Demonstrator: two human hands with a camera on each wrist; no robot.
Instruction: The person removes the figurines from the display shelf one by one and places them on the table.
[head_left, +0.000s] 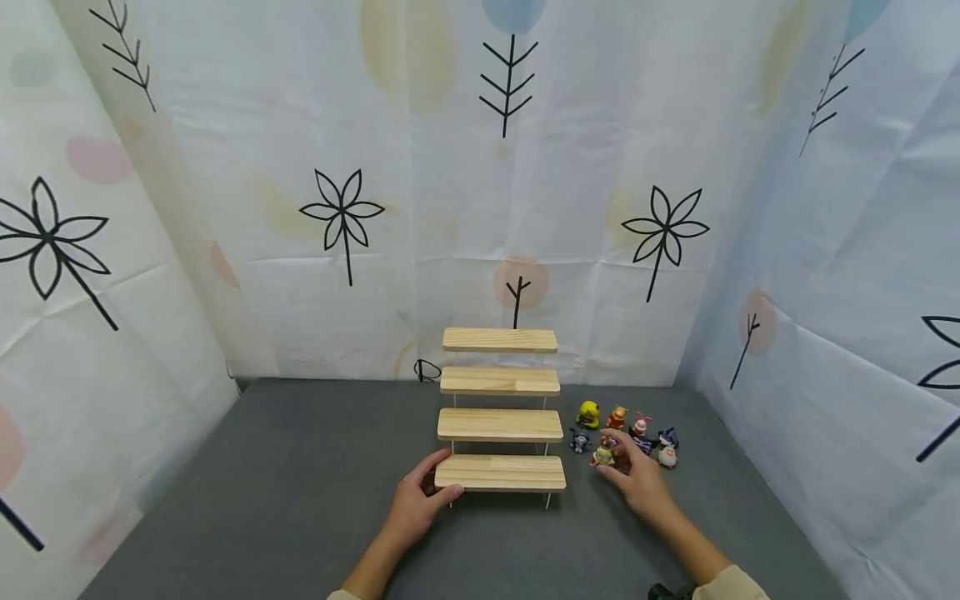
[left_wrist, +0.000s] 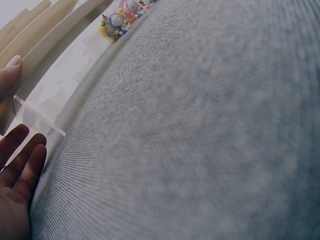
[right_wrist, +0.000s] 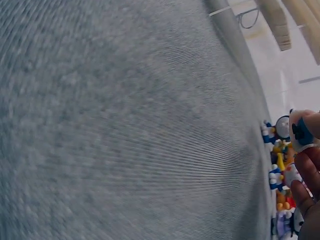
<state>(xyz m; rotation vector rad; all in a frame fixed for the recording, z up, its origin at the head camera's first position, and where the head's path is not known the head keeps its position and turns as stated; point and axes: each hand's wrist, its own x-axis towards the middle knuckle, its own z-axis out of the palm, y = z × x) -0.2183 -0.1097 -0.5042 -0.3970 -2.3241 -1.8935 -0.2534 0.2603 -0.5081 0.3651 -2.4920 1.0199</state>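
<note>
A stepped display stand (head_left: 500,473) with pale wooden shelves and clear supports stands on the grey table. My left hand (head_left: 417,500) grips the left end of its lowest shelf, thumb at the front corner and fingers around the far side. In the left wrist view the thumb (left_wrist: 11,75) lies against the shelf edge, the other fingers beside a clear support (left_wrist: 40,116). To the stand's right, my right hand (head_left: 637,477) pinches a small toy figurine (head_left: 603,454) between thumb and fingers. Its white and blue side (right_wrist: 301,131) shows in the right wrist view.
Several more figurines surround the right hand, among them a yellow one (head_left: 588,414), a grey one (head_left: 580,441) and a pink-eared one (head_left: 641,423). A dark cable loop (head_left: 427,371) lies behind the stand. Patterned white curtains (head_left: 225,208) enclose the table (head_left: 300,483).
</note>
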